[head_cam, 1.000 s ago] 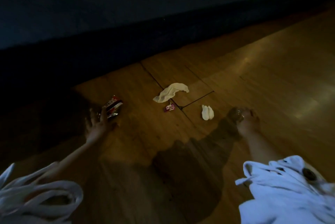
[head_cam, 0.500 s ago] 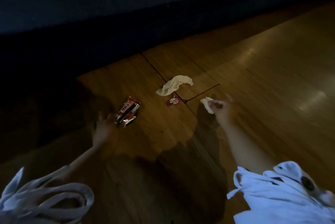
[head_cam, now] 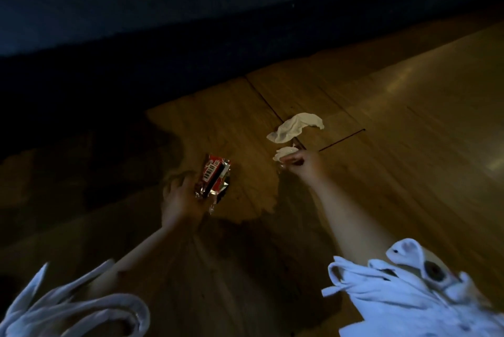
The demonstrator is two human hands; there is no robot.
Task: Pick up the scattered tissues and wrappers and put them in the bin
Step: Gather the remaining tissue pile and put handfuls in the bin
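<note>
Left hand (head_cam: 182, 197) grips crinkled red-and-silver foil wrapper (head_cam: 214, 180); right hand (head_cam: 303, 165) pinches small crumpled white tissue (head_cam: 283, 152). Long limp white tissue (head_cam: 296, 127) lies on floor just beyond right hand. Risk: grabbing it with fingers already occupied, small tissue slips loose. Bin unseen.
</note>
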